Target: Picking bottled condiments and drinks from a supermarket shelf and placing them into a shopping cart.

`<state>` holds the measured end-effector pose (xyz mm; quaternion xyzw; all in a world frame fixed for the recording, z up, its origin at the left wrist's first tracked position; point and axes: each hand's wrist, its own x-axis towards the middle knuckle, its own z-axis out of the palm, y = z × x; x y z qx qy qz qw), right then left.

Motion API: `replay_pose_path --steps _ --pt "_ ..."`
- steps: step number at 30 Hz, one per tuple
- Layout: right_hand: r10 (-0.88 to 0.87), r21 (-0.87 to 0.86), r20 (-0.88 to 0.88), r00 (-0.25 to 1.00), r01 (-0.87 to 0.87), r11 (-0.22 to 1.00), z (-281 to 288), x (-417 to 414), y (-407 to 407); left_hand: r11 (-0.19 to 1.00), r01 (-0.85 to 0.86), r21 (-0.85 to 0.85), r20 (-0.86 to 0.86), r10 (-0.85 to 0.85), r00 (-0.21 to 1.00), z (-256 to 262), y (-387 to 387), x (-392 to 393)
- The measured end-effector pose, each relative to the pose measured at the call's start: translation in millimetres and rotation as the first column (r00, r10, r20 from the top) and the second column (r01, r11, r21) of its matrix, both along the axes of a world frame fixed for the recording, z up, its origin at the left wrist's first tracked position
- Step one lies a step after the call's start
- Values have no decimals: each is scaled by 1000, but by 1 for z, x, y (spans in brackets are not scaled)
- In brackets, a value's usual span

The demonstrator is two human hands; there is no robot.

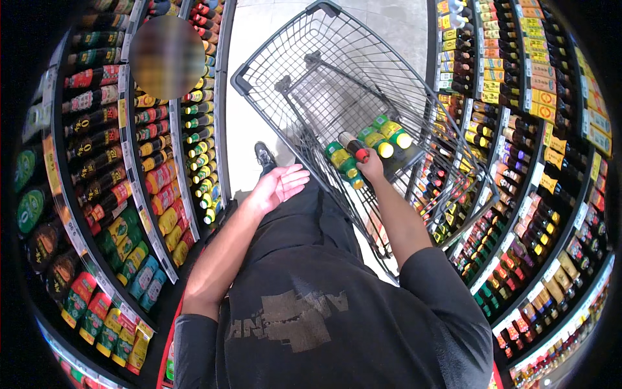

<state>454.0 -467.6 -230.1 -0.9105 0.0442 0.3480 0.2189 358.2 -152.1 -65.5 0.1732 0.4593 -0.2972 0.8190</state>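
Note:
Before me stands a wire shopping cart (241,82) with dark plastic corners, set at a slant. Inside it my right hand (371,166) grips a dark bottle (350,141) by its red cap end. Close by on the left lies a green bottle with a yellow label (338,154). Two more green bottles with yellow caps, a nearer one (375,140) and a farther one (391,130), are on the other side of the dark bottle. My left hand (282,187) is held palm up outside the cart, fingers apart and holding nothing.
Shelves of bottles (99,138) and pouches rise on the left, fronted by a price rail (80,238). More bottle shelves (527,219) line the right, close to the cart. Pale floor (248,58) shows between them. My shoe (265,154) is left of the cart.

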Motion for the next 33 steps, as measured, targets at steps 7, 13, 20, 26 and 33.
replay_pose_path --steps 7,13,20,26,33 --pt "-3 -50 87 996 7 999 16 -6 5 1000 -6 -23 58 7 998 -2 20 -10" --pt "74 149 127 989 -93 984 42 -16 -2 990 -115 -84 104 123 987 -4 40 -32" --pt "106 -162 -77 991 -117 980 16 -17 -33 984 -177 -29 131 179 975 12 79 -52" --pt "28 78 530 848 -82 994 72 24 57 923 -380 -62 170 385 907 5 120 -104" --pt "246 364 541 804 -488 793 171 26 239 791 -607 -73 139 611 779 -12 148 -171"
